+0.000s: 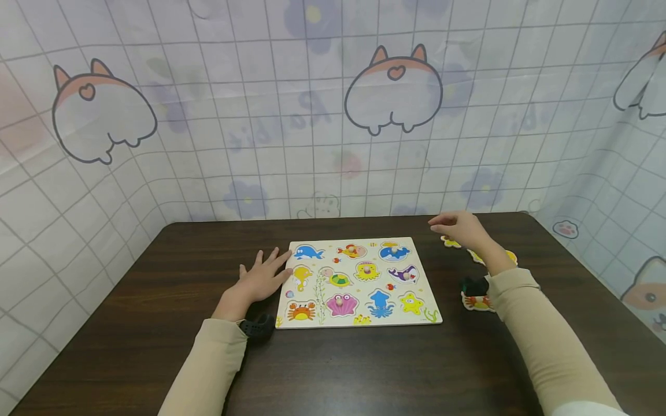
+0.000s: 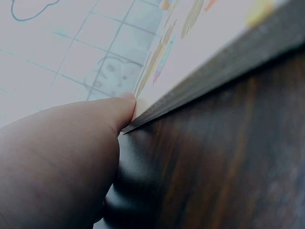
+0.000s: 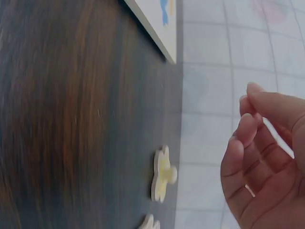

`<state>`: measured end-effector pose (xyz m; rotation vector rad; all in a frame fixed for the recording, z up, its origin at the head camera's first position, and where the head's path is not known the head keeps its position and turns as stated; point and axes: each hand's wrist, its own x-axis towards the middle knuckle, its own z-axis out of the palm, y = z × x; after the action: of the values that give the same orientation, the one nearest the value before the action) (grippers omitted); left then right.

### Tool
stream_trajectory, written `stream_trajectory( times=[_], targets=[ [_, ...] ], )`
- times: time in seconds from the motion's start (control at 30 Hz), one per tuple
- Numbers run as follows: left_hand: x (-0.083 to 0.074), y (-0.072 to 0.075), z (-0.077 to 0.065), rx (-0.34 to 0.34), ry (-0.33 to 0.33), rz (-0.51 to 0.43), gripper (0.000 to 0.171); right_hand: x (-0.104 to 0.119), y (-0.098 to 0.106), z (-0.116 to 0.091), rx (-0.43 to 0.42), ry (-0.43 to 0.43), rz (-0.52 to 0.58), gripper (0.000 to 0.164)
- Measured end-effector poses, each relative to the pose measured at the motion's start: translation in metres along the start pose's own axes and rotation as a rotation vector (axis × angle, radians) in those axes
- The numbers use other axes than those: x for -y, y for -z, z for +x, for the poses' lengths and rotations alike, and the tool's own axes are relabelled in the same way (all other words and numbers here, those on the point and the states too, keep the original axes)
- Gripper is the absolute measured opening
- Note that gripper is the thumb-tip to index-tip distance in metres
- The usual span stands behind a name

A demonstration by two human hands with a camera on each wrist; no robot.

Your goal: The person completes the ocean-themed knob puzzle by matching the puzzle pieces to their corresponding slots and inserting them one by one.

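Observation:
A white wooden peg puzzle board [image 1: 359, 320] with sea animal pictures lies mid-table. My left hand [image 1: 260, 276] is spread flat, its fingers touching the board's left edge; in the left wrist view the thumb [image 2: 121, 112] meets the board's side. Beyond the board's right side, my right hand [image 1: 460, 227] hovers over the table with loosely curved fingers and thumb near the index fingertip, nothing visible between them. Close under it lies a small yellow puzzle piece [image 1: 450, 242]; the right wrist view shows a yellow piece [image 3: 163, 174] with a knob.
Another yellow piece [image 1: 476, 256] lies partly behind the right wrist. Nearer on the right, a red crab piece [image 1: 476, 303] sits beside the forearm. Several knobbed pieces, such as the pink shell [image 1: 341, 305], sit in the board. A patterned curtain [image 1: 312, 173] hangs around the dark table [image 1: 333, 370].

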<state>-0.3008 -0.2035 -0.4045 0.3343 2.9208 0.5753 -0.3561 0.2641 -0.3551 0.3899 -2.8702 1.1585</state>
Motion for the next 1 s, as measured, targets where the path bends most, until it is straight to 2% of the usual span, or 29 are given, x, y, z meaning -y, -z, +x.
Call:
stream_trajectory(
  times=[0.37,0.6,1.0],
  targets=[
    [0.001,-0.001,0.001,0.001,-0.001,0.000,0.065,-0.026,0.024,-0.017,0.034,-0.045,-0.030,0.038],
    [0.000,-0.001,0.000,0.003,-0.005,0.001,0.065,-0.045,0.039,-0.028,0.072,-0.128,-0.055,0.032],
    [-0.001,0.000,-0.001,0.014,-0.002,-0.014,0.065,-0.060,0.051,-0.043,0.052,-0.197,-0.166,0.027]
  ],
)
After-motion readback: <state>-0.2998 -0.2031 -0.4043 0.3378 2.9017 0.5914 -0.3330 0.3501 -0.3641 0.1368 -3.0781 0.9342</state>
